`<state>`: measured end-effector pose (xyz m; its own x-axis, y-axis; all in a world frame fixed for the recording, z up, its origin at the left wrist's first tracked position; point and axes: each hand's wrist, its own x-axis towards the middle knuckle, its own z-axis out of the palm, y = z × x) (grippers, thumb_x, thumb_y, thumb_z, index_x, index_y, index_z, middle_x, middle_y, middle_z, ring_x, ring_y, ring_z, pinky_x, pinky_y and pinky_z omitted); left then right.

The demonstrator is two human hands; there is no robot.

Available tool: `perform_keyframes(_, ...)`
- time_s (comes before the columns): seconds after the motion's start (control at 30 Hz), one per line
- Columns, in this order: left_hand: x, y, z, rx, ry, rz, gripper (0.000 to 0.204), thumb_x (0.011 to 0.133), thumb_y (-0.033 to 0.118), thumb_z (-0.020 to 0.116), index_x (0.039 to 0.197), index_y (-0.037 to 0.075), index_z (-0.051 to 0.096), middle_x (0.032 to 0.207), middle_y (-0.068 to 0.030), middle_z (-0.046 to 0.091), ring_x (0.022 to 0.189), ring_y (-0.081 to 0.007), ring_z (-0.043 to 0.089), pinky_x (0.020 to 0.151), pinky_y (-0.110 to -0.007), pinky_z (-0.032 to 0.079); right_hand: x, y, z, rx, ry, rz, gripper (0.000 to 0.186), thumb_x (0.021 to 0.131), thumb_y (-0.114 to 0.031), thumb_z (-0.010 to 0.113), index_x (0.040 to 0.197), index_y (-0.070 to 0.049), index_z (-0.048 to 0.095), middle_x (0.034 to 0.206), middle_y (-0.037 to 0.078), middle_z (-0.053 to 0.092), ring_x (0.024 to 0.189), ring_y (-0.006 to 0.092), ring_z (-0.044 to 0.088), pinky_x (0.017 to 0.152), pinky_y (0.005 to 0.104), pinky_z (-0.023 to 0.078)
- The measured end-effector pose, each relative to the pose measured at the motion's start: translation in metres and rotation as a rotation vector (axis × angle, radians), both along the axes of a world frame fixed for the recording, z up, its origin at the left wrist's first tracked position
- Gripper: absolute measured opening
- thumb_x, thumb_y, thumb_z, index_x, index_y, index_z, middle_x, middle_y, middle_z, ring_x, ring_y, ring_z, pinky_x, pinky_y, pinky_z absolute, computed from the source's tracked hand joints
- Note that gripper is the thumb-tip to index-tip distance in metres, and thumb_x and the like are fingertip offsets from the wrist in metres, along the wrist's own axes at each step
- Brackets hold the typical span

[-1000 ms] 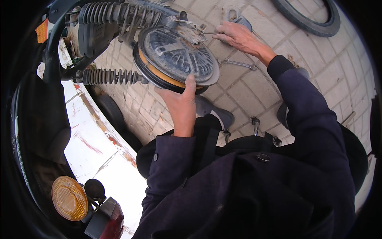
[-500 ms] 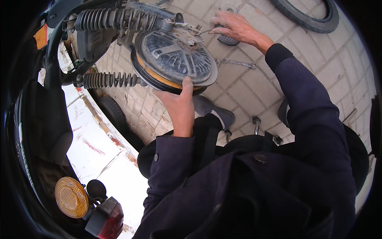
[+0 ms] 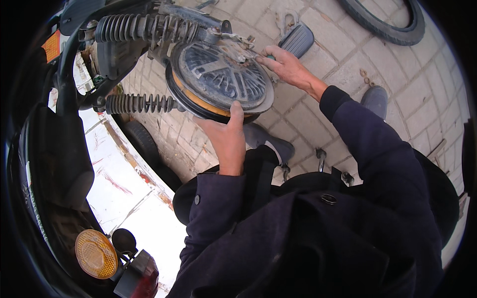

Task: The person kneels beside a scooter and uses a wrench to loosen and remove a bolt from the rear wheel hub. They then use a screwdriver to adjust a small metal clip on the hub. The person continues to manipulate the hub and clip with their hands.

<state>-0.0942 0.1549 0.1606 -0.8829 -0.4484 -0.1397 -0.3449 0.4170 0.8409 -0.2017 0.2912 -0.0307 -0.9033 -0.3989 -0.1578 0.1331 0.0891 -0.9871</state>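
A dusty wheel hub [image 3: 223, 74] with a ribbed black cover and a yellow-orange band lies tilted between two coil-spring shock absorbers. My left hand [image 3: 226, 136] grips the hub's near edge, thumb on top of the cover and fingers underneath, out of sight. My right hand [image 3: 285, 64] is closed around a screwdriver, whose green handle [image 3: 271, 57] shows only in part. Its thin shaft points at the metal bracket [image 3: 238, 49] on the hub's far side; whether the tip touches cannot be made out.
Above the hub is the upper shock absorber [image 3: 144, 27], with the lower shock absorber [image 3: 141, 103] to its left. A black ribbed pedal-like pad [image 3: 296, 40] lies on the paving beyond my right hand. At the far right lies a loose tyre [image 3: 387, 25]. An orange reflector [image 3: 97, 253] is at lower left.
My right hand has moved down and closer to the hub with the screwdriver, uncovering the black pad. My right forearm now hides the wrench on the paving. My left hand keeps its grip.
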Motion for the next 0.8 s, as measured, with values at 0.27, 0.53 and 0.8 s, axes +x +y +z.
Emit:
perform_keyframes(0.27,0.001,0.001,0.001,-0.001,-0.004,0.010,0.085,0.087,0.012,0.072,0.147,-0.010,0.016,0.143,-0.0234,0.037,0.130,-0.0273,0.040,0.114,-0.037,0.028,-0.023,0.014,0.000,0.219,0.325,-0.056,0.036,0.095,-0.038,0.062,0.110,-0.004,0.063,0.103,0.018,0.063,0.102,0.0352,0.060,0.086,0.0435,0.046)
perform_keyframes(0.53,0.001,-0.001,-0.001,-0.011,-0.030,0.009,0.088,0.087,0.014,0.073,0.149,-0.011,0.014,0.147,-0.0245,0.034,0.133,-0.0279,0.038,0.115,-0.038,0.027,0.007,0.000,0.016,-0.025,0.104,-0.038,0.030,0.087,-0.026,0.066,0.108,-0.006,0.061,0.108,0.020,0.061,0.105,0.0369,0.058,0.087,0.0442,0.045)
perform_keyframes(0.8,0.001,0.000,0.000,-0.060,-0.024,0.004,0.091,0.087,0.014,0.073,0.149,-0.013,0.011,0.147,-0.0252,0.034,0.133,-0.0282,0.038,0.116,-0.037,0.026,-0.001,0.005,0.017,0.050,0.065,0.117,0.029,0.080,-0.018,0.064,0.105,-0.003,0.059,0.105,0.020,0.061,0.103,0.0399,0.059,0.087,0.0444,0.046)
